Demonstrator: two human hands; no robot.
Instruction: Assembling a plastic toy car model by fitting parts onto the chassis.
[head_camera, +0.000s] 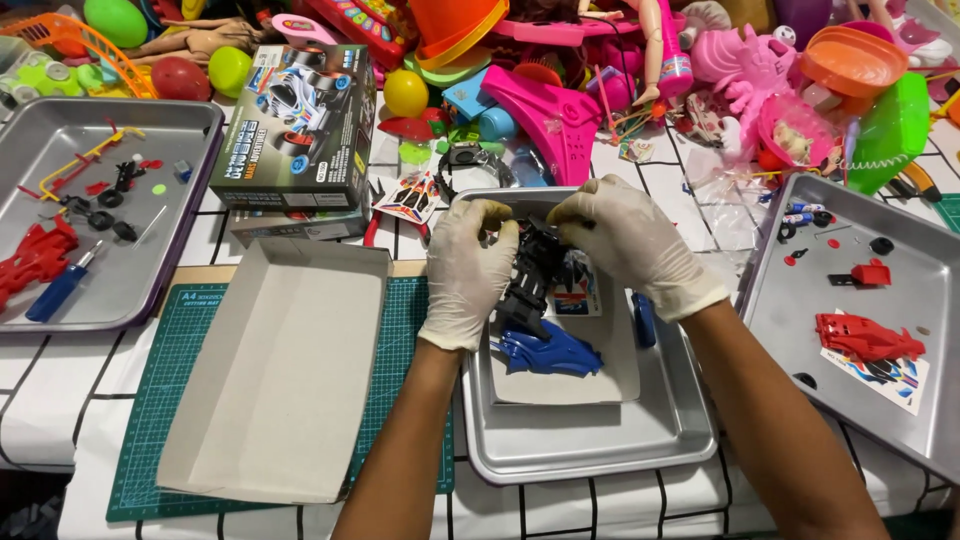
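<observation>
While both gloved hands close on a black toy car chassis above the middle metal tray, the left hand and right hand each have their fingers curled tight around it. Beneath lies a blue car shell on a paper sheet. An empty cardboard box lid sits left. The right tray holds a red car shell; the left tray holds a blue screwdriver.

1. Black toy car chassis: a dark plastic frame, held lengthwise above the middle metal tray, its far end pinched between both gloved hands
2. Blue car body shell: glossy, lying flat on the tray's white sheet, just under the chassis
</observation>
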